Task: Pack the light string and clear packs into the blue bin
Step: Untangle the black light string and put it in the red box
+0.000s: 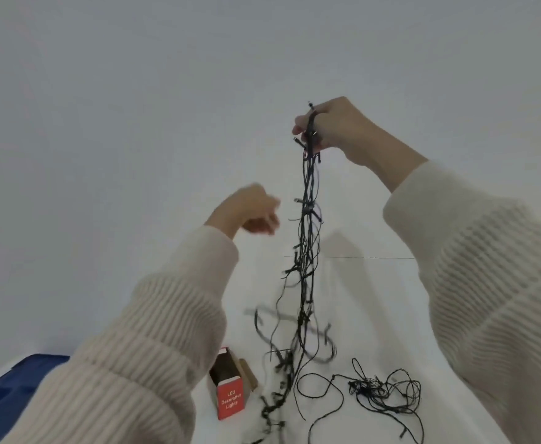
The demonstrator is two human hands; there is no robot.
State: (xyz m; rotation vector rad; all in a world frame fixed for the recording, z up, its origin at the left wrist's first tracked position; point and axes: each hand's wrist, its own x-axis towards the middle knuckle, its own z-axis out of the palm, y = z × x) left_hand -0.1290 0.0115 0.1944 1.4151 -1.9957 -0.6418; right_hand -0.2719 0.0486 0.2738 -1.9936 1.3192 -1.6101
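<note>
Head view: the light string (307, 251) is held high over the white counter (375, 299) by the right grip (330, 129), whose fingers are curled tightly round the gathered top of the bundle. From there the dark strands hang straight down, and a loose tangle of the lower end lies on the counter at the near right. The left grip (246, 209) is raised just left of the hanging strands, fingers loosely curled. It is blurred, so whether a thin strand is pinched cannot be told. An open red box (230, 395) marked LED Decorative Lights stands on the counter near the foot of the string. Only a corner of the blue bin (13, 386) is seen, at the near left, partly behind a sleeve. The task is judged to be at an early stage: the string is not yet fully gathered, the bin's inside is not shown, and no clear packs are seen anywhere.
</note>
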